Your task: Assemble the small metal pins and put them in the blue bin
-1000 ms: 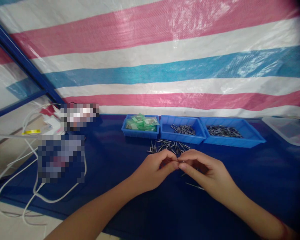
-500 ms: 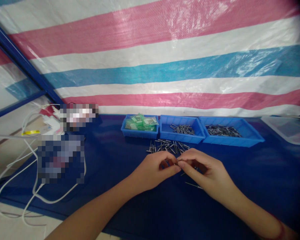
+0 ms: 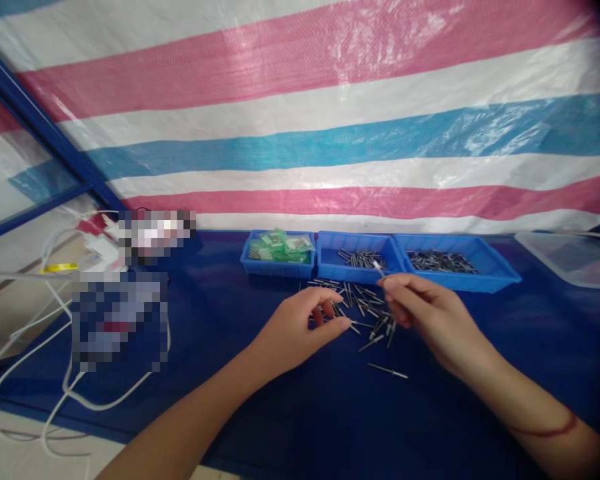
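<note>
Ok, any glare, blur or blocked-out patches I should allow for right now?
All in the head view: glare streaks the striped sheet, pixelated blocks hide things at left, the small metal piece in the right hand looks soft, and the picture's top right corner is dark.

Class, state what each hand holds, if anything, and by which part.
The right hand pinches a small metal pin by its lower part, pale end upward; the left hand is open, nothing visibly held.
</note>
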`<state>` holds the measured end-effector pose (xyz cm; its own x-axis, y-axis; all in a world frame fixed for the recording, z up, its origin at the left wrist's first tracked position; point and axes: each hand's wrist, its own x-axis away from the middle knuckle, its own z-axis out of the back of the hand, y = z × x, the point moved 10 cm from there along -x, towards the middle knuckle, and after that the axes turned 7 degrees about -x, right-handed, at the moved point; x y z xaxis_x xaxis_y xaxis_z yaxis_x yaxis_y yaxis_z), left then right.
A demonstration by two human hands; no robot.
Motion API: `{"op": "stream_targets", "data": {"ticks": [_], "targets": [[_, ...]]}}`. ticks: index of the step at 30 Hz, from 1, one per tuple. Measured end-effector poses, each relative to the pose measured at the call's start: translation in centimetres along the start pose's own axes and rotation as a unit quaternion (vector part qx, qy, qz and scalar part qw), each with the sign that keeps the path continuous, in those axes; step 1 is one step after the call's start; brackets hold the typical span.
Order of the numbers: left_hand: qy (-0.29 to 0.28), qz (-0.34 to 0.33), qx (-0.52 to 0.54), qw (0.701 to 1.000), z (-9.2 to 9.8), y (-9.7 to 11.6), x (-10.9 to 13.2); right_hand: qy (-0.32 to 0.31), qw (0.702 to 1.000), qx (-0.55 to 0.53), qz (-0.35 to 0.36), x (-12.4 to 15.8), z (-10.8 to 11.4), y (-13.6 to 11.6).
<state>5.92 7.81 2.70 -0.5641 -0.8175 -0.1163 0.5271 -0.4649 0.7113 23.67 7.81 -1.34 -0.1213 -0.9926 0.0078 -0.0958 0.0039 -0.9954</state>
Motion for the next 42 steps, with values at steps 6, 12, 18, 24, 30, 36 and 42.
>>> {"op": "stream_targets", "data": {"ticks": [6,12,18,24,30,36,42], "targets": [[-0.011,-0.070,-0.246,0.967,-0.9,-0.3,0.1,0.102,0.979,-0.176,-0.030,-2.4,6.5,0.4],[-0.040,-0.074,-0.326,0.942,-2.1,-1.1,-0.1,0.095,0.971,-0.206,-0.082,-2.1,5.8,1.4],[-0.032,-0.086,-0.355,0.930,-2.1,-1.0,-0.2,0.076,0.964,-0.214,-0.139,-0.4,2.2,2.5],[-0.031,-0.083,-0.372,0.924,-2.5,-1.4,-0.2,0.014,0.990,-0.097,-0.103,0.6,-0.2,1.4],[-0.002,-0.097,-0.337,0.937,-1.8,-0.5,-0.3,-0.029,0.998,0.051,-0.036,0.9,-1.3,0.5],[0.029,-0.116,-0.177,0.977,-0.7,1.4,0.0,-0.108,0.970,0.205,0.077,2.1,-4.3,-0.5],[0.039,-0.114,-0.005,0.993,-0.3,1.8,0.3,-0.153,0.961,0.217,0.077,2.8,-5.5,0.0]]}}
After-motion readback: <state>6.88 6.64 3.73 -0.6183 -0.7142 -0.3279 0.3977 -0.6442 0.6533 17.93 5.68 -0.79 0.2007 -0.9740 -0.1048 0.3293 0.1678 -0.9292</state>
